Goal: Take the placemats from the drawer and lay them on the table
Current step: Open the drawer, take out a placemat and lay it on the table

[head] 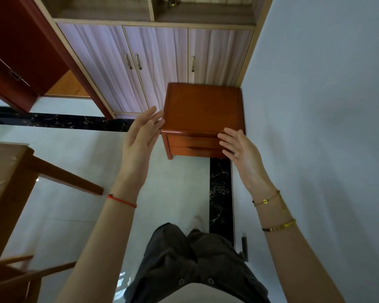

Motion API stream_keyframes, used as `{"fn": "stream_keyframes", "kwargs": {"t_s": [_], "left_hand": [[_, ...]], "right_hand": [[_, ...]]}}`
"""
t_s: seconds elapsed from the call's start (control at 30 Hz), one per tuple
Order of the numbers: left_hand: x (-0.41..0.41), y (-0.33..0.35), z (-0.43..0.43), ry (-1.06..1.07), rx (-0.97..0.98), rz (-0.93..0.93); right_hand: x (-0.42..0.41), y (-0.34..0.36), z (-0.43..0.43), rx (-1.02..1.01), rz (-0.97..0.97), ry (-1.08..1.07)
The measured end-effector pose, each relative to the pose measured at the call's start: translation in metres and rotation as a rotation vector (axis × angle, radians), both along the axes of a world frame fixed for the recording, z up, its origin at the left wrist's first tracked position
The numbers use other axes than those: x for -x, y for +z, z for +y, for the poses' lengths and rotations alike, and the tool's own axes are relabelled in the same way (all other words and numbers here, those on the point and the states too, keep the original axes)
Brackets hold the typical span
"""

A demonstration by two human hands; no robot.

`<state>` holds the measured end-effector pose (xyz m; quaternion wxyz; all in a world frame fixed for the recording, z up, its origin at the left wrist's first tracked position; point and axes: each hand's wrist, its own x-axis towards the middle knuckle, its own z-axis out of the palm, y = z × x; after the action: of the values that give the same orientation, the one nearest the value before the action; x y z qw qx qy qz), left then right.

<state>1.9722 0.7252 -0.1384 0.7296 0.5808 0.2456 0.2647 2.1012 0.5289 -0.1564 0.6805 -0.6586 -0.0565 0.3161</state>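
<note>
The left hand (140,136) and right hand (241,149), both spread and holding nothing, hover before the closed drawer (193,139) of the nightstand (202,108) beside the wall (315,106); floor (74,162) free at left.

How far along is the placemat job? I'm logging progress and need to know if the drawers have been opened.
Nothing looks done: both drawers of the small reddish-brown wooden nightstand look shut, the upper drawer included, and no placemats show. In hand: the left hand and right hand, both open and empty, reach toward it. Left: opening a drawer, taking the mats, laying them on the glass-topped wooden table.
</note>
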Motion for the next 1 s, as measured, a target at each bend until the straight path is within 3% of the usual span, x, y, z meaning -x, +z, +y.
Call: {"fn": "stream_keyframes", "kwargs": {"t_s": [0.2,0.4,0.7,1.0], "left_hand": [[-0.045,-0.042,0.007,-0.007,0.048,0.086],[-0.083,-0.129,0.015,-0.015,0.03,0.14],[-0.118,-0.344,0.04,0.037,0.025,0.242],[-0.172,-0.553,0.066,-0.006,0.202,0.284]], "right_hand": [[-0.041,-0.048,0.014,0.037,0.102,-0.038],[-0.077,-0.141,0.029,0.077,0.123,-0.06],[-0.117,-0.348,0.058,0.113,0.081,-0.073],[-0.157,-0.554,0.093,0.162,0.052,-0.135]]}}
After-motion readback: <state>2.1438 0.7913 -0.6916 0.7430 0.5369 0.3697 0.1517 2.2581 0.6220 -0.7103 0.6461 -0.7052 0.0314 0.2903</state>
